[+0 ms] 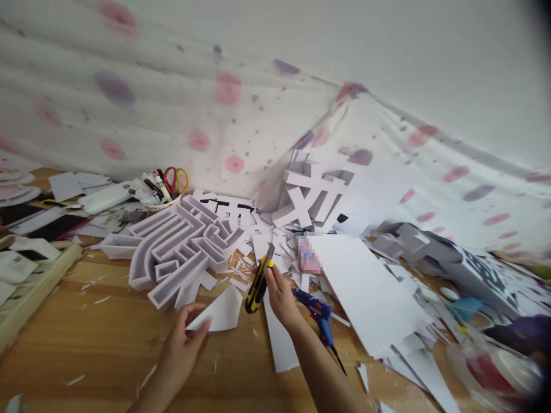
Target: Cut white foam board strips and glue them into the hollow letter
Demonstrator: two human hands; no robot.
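Between thumb and fingers, my left hand pinches a small white piece of card above the wooden table. My right hand grips a yellow and black utility knife, its blade bared and pointing up and away from me. Just beyond the left hand lies a white hollow character with upright walls. A blue hot glue gun rests to the right of my right wrist, its cord running toward me. Under the right forearm a long white strip lies on the table.
A large white sheet covers the right side. Another white built-up character leans against the curtained wall. Scissors and pens stand in a basket at the back. Scraps lie about the middle. A wooden frame is at left, a plastic tub at right.
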